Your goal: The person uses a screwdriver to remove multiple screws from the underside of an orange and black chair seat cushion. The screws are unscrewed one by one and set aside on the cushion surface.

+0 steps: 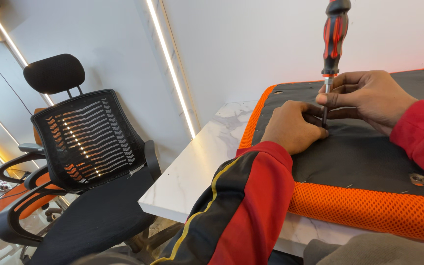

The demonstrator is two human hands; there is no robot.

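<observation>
An orange mesh seat cushion (369,208) lies upside down on a white marble-patterned table (192,172), its black underside fabric facing up. A screwdriver (333,39) with a red and black handle stands upright on that black fabric. My right hand (369,95) pinches the metal shaft just below the handle. My left hand (293,126) rests on the fabric with its fingers curled at the screwdriver's tip. The tip itself is hidden behind my fingers. Both sleeves are red, the left with black and yellow stripes.
A black mesh office chair (84,147) with a headrest stands left of the table. More orange and black chairs (20,191) sit behind it. A white wall with light strips (172,68) runs along the table's far side. A small metal bracket (422,179) sits on the fabric.
</observation>
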